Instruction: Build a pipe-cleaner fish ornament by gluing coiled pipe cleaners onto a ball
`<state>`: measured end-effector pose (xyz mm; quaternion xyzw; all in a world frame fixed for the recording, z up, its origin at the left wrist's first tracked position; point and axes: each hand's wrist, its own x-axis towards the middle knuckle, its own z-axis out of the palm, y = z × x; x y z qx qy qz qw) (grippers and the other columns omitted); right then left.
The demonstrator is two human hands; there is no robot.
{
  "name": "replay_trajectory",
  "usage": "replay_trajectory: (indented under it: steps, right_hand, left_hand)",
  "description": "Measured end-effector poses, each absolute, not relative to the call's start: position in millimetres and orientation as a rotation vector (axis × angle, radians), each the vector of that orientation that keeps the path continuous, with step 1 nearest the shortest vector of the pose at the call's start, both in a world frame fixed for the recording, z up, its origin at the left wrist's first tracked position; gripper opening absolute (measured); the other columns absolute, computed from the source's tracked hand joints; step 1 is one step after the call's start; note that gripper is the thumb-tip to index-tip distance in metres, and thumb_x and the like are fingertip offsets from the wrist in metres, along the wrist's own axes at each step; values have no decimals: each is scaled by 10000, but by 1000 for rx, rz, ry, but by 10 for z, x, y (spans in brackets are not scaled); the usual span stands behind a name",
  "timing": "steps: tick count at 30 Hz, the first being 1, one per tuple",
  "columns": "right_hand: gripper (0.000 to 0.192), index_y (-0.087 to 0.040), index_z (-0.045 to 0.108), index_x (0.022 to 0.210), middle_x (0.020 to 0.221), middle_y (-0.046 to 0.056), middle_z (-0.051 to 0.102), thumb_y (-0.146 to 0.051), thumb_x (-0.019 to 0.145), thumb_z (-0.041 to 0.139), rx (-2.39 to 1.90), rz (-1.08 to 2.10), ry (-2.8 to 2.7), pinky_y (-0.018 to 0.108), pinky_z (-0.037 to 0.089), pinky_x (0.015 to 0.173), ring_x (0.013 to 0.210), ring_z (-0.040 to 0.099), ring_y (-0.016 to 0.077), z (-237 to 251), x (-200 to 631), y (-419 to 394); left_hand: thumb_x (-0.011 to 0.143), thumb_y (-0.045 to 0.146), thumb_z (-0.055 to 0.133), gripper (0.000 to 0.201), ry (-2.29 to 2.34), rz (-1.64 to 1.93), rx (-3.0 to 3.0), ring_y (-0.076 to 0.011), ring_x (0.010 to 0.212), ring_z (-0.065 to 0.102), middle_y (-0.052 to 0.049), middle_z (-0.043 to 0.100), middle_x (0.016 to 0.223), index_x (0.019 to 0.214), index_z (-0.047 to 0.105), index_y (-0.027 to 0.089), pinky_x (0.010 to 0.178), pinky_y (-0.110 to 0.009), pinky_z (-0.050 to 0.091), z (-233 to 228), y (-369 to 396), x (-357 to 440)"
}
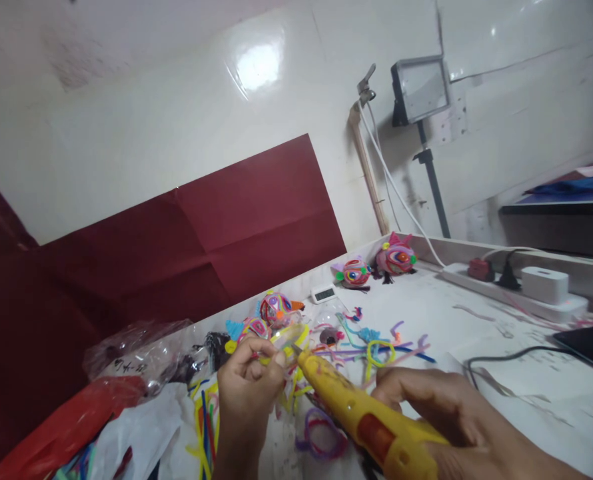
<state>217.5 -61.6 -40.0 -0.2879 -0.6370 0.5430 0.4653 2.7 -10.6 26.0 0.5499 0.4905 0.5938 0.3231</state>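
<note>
Right hand is gripping the yellow glue gun, long axis running up-left, nozzle touching the small pipe-cleaner piece. Left hand is pinching that piece closed above the desk near its front edge, just left of the nozzle.

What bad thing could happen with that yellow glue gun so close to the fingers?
The glue gun in the right hand has its tip right beside the left hand fingers, so they might get burned. Loose pipe cleaners lie under the tip; drips could stick them together. The black cable lies near the right hand and might snag.
</note>
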Motion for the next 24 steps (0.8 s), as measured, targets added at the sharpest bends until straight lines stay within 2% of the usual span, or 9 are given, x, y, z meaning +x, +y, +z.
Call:
replay_trajectory:
  steps: [5, 14, 24]
  right_hand:
    - [355, -213, 640, 898, 866, 45, 626, -523, 730, 687, -722, 1308, -1557, 265, 455, 627, 785, 574, 208, -396, 2178, -595]
    - [380, -200, 629, 865, 795, 17, 598, -535, 704, 710, -675, 1383, -1492, 247, 395, 570, 672, 522, 156, -346, 2164, -623]
    - [329, -209, 639, 835, 795, 11, 598, -509, 719, 710, -676, 1315, -1498, 262, 405, 626, 722, 533, 170, -302, 2178, -637]
  left_hand:
    - [564, 290, 690, 211, 1267, 1554, 1423, -27, 276, 209, 125, 296, 325, 591, 502, 198, 287, -143, 163, 246, -99, 12]
    - [566, 284, 677, 195, 1309, 1567, 1434, -25, 285, 206, 125, 282, 326, 592, 506, 196, 304, -141, 148, 254, -86, 1]
    - [582, 295, 686, 200, 1265, 1547, 1443, -24, 297, 201, 125, 287, 336, 620, 519, 191, 319, -143, 144, 241, -76, -41]
